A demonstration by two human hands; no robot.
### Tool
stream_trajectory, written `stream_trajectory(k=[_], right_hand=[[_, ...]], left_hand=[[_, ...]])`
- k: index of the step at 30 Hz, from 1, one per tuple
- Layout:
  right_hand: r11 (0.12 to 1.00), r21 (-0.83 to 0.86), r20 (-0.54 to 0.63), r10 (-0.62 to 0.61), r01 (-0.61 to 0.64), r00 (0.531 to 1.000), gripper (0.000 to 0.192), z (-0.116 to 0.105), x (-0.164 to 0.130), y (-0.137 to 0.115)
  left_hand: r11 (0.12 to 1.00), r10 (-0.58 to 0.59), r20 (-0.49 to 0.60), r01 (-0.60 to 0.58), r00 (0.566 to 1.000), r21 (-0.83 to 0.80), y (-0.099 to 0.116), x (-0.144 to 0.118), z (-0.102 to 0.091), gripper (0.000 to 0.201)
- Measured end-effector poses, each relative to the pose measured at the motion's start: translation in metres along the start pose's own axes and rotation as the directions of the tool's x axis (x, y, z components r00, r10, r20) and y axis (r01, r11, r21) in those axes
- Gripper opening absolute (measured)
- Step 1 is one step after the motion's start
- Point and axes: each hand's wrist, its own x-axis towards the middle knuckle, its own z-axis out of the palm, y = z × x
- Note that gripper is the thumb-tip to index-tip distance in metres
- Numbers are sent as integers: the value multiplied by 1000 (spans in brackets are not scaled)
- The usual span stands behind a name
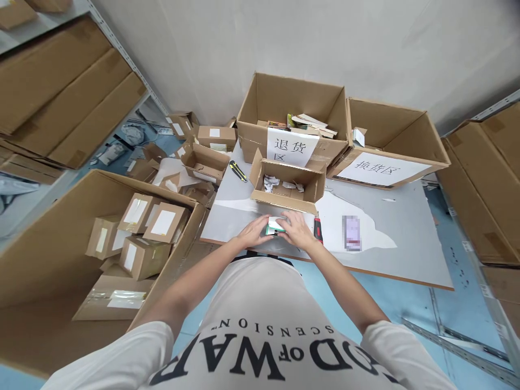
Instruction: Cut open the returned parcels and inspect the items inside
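Near the table's front edge, a small white and green box point(274, 225) sits between my two hands. My left hand point(255, 232) closes on its left side, with the thumb low and the fingers at the far edge. Over its right side curl the fingers of my right hand point(297, 229), covering part of it. Just beyond stands an open cardboard box point(287, 201) with crumpled white paper inside. A red and black utility knife point(318, 230) lies beside my right hand. Farther off to the left is a yellow and black box cutter point(238, 171).
Two large labelled cartons stand at the back, the left carton point(247, 132) holding flat packs, the right carton point(406, 162) a small box. At left, a big carton point(49, 233) contains several sealed parcels. A blurred purple item point(352, 233) lies on the table point(410, 233). Shelves flank both sides.
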Motion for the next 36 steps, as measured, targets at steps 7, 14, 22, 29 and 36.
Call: stream_trajectory(k=[7,14,22,29,36], right_hand=[[991,70,78,-118,113,990,51,20,-7,-2],[1000,18,182,-22,19,983,50,21,-3,-1],[999,-34,267,17,-8,964,57,21,-5,-14],[995,99,273,-18,-9,962,70,13,-2,-12],[979,171,158,85,-112,984,62,24,-6,-7]], left_hand=[[991,-73,-62,65,995,-121,-12,-6,8,73],[991,-65,-52,59,996,-117,-7,0,3,77],[979,-110,7,109,994,-173,-9,2,-2,87],[964,-122,71,136,990,-230,-5,4,-5,84],[972,-137,137,160,981,-174,-6,8,-11,84]])
